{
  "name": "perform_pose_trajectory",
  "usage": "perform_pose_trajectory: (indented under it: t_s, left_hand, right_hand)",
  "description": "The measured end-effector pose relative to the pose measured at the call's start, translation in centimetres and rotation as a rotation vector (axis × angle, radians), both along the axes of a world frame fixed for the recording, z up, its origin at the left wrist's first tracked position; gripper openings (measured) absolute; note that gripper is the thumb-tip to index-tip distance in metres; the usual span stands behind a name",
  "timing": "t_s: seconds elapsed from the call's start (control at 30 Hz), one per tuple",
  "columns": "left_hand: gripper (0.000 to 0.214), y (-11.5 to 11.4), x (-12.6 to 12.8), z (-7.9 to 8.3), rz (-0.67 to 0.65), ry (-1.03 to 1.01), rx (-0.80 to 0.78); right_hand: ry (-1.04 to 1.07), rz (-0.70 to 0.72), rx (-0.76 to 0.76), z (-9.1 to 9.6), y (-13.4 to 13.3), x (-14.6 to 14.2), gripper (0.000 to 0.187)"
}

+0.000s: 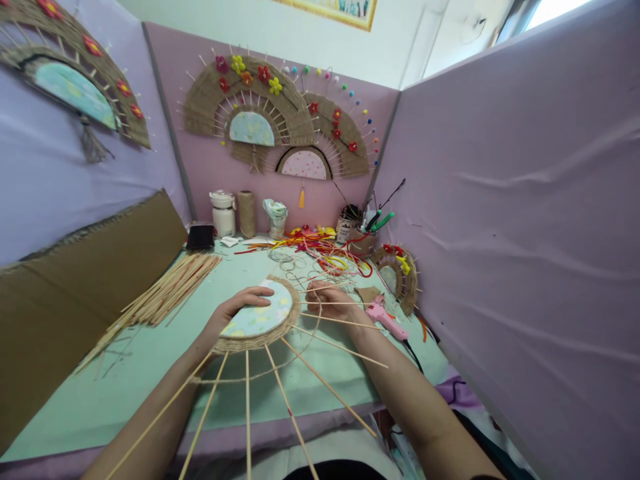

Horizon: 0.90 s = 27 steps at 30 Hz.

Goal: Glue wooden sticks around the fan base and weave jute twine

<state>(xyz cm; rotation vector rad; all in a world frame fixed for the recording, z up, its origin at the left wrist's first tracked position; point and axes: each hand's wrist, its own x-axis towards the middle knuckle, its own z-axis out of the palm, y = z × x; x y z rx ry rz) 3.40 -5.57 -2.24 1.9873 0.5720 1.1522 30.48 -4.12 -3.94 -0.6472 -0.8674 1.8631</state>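
Observation:
A half-made fan [260, 319] lies on the green table [125, 380]: a pale flowered half-disc edged with jute twine, thin wooden sticks radiating toward me. My left hand [235, 310] rests flat on the disc, fingers stretched out, holding it down. My right hand [327, 297] is at the fan's right edge, fingers curled in a pinch where twine meets the sticks; what it holds is too small to make out. A loose loop of twine [300, 350] trails across the sticks.
A bundle of sticks [165, 293] lies left, by a brown cardboard sheet [75, 287]. A pink glue gun [387, 320] sits right, beside a small finished fan [400, 277]. Coloured wires, a twine spool [246, 213] and cups stand behind. Finished fans hang on purple walls.

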Motion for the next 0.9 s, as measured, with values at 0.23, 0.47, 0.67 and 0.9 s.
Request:
perform_pose_trajectory:
  t_s: [0.23,0.47,0.67,0.9]
  left_hand:
    - [0.035,-0.13,0.03,0.10,-0.003,0.001,-0.004]
    - [0.035,-0.08,0.13,0.45,-0.014,0.015,0.002]
    - [0.035,-0.22,0.16,0.70,-0.015,0.022,-0.023]
    - [0.038,-0.37,0.03,0.60,0.069,-0.067,-0.022]
  right_hand:
    - [0.007,-0.010,-0.024,0.14,-0.21,-0.22,0.020]
    - [0.007,-0.044,-0.030,0.74,-0.63,-0.39,0.023]
    - [0.005,-0.037,0.007,0.42,-0.46,-0.31,0.024]
    - [-0.179,-0.190,0.126,-0.16,0.29,-0.65,0.019]
